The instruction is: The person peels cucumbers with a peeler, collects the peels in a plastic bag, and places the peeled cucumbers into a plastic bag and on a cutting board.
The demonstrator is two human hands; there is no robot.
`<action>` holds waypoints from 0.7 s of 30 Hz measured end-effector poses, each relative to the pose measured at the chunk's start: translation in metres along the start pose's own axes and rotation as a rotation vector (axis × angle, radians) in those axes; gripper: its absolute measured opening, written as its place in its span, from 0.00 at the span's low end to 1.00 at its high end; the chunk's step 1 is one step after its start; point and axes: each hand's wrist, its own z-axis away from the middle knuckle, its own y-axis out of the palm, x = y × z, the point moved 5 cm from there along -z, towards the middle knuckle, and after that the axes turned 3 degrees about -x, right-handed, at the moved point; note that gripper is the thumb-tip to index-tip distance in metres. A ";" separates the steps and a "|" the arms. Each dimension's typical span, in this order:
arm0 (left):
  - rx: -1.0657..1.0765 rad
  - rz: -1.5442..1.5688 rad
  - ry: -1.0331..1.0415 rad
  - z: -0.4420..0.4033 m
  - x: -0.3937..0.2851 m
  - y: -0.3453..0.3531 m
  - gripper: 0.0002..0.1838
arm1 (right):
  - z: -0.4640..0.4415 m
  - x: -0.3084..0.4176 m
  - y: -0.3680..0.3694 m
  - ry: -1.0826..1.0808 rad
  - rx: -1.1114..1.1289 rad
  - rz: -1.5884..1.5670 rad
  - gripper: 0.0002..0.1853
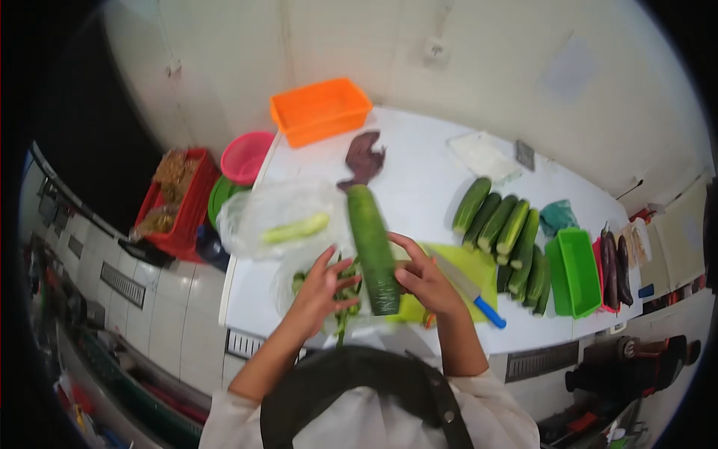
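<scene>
A large green cucumber (372, 251), cut flat at its near end, is held upright in front of me. My right hand (425, 278) has its fingers around the cucumber's right side. To its left, my left hand (323, 288) is spread and holds nothing. Beneath that hand is a clear bag or bowl with green peelings (344, 318). A pale peeled cucumber (295, 228) lies on clear plastic at the left. Under my right hand lies a yellow-green cutting board (479, 266), with a blue-handled knife (490, 311) on it.
Several green cucumbers (497, 221) lie on the right beside a green basket (574, 273) and dark eggplants (617, 269). An orange tub (321, 112) and a dark red cloth (364, 159) are at the back. A pink basin (247, 157) and red crate (179, 206) stand left of the table.
</scene>
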 end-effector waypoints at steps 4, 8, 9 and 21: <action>-0.155 0.155 -0.229 0.001 0.013 -0.023 0.23 | 0.015 0.004 -0.018 -0.265 -0.362 0.435 0.21; -0.235 0.103 -0.016 0.010 -0.021 -0.072 0.21 | 0.051 -0.023 -0.072 -0.103 -0.683 0.988 0.15; -0.268 0.085 0.015 0.013 -0.032 -0.083 0.24 | 0.060 -0.036 -0.074 0.005 -0.675 1.027 0.14; -0.266 0.050 0.000 0.069 -0.032 -0.103 0.30 | 0.031 -0.102 0.080 -0.530 0.143 1.293 0.11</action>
